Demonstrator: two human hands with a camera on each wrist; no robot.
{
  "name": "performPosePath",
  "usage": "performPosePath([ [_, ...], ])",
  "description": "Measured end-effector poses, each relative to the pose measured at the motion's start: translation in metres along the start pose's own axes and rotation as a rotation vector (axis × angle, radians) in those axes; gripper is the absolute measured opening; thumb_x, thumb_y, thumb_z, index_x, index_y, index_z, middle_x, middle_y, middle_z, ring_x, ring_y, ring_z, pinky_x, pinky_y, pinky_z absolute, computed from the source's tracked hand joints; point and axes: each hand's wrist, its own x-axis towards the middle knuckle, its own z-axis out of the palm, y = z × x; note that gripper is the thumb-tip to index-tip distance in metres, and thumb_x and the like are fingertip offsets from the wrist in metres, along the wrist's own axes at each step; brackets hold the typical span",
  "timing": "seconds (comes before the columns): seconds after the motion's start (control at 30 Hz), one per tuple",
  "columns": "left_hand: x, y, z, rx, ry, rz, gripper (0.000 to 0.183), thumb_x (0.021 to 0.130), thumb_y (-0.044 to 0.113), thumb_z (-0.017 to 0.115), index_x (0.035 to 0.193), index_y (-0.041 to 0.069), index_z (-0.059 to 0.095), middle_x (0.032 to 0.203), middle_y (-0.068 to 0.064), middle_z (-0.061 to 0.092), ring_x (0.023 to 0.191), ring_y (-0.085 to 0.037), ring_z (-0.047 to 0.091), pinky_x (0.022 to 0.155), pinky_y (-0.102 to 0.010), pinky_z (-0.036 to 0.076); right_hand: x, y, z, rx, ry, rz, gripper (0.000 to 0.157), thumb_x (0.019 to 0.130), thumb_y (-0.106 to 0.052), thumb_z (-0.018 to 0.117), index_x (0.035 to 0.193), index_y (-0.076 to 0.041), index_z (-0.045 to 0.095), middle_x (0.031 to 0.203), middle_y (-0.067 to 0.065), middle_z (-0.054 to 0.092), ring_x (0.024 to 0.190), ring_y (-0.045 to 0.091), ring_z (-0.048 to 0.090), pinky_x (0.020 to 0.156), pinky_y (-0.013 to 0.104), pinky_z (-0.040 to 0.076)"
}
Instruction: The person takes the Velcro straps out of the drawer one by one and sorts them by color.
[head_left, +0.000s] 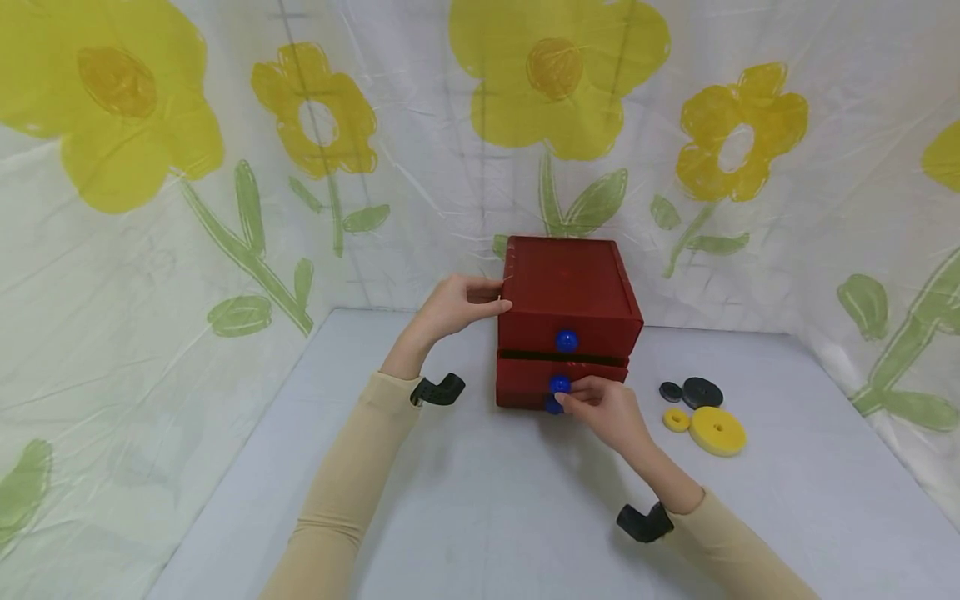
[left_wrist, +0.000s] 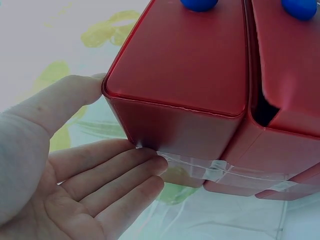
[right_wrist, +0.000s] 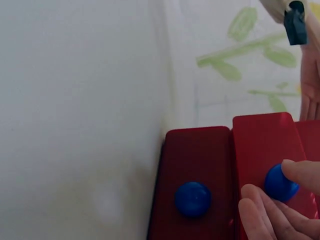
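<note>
A dark red drawer cabinet (head_left: 564, 275) with blue knobs stands on the table. Its middle drawer (right_wrist: 265, 137) juts out a little, leaving a dark gap along its edge. My right hand (head_left: 603, 408) pinches the blue knob (right_wrist: 280, 184) of that drawer between thumb and fingers. Beside it, the bottom drawer's knob (right_wrist: 193, 199) is untouched. At the cabinet's upper left, my left hand (head_left: 459, 304) has its straight fingers (left_wrist: 130, 175) against the side and its thumb at the edge. The upper drawer (left_wrist: 185, 60) sits closed.
Right of the cabinet lie a large yellow disc (head_left: 717, 432), a small yellow disc (head_left: 676, 419), a large black disc (head_left: 702, 392) and a small black disc (head_left: 671, 391). A flowered curtain (head_left: 420, 225) hangs behind the white table (head_left: 480, 517).
</note>
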Motion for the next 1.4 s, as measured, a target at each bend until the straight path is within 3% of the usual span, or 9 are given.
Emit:
performPosePath([
  [0.4,0.000,0.000,0.001,-0.008,0.000,0.000,0.057,0.085,0.042,0.068,0.133,0.014,0.057,0.128,-0.005,0.062,0.115,-0.017,0.060,0.095,-0.039,0.049,0.018,0.002,-0.002,0.059,0.001,0.055,0.034,0.083,-0.032,0.074,0.099,-0.003,0.070,0.089,0.012,0.073,0.077,0.022,0.071,0.069,0.033,0.058],
  [0.67,-0.001,0.001,0.001,0.002,0.000,-0.012,0.057,0.085,0.043,0.068,0.134,0.015,0.056,0.129,-0.004,0.061,0.116,-0.017,0.059,0.095,-0.039,0.049,0.019,0.005,-0.003,0.097,0.001,0.081,0.040,0.081,-0.038,0.075,0.100,-0.003,0.070,0.092,0.012,0.073,0.082,0.024,0.071,0.072,0.032,0.058],
  [1.0,-0.001,0.002,0.001,-0.015,0.000,-0.016,0.057,0.086,0.041,0.068,0.134,0.014,0.056,0.128,-0.005,0.062,0.116,-0.018,0.060,0.096,-0.039,0.049,0.010,0.031,0.007,0.083,0.102,-0.095,0.033,0.082,-0.036,0.073,0.100,-0.008,0.071,0.091,0.007,0.073,0.083,0.016,0.070,0.072,0.016,0.054],
  [1.4,0.000,0.001,0.002,-0.021,0.005,-0.013,0.057,0.085,0.041,0.069,0.134,0.013,0.056,0.128,-0.005,0.062,0.116,-0.017,0.060,0.096,-0.038,0.048,-0.001,0.047,0.020,0.008,0.040,-0.053,0.029,0.080,-0.023,0.077,0.100,-0.002,0.069,0.091,0.010,0.073,0.080,0.019,0.071,0.069,0.021,0.056],
])
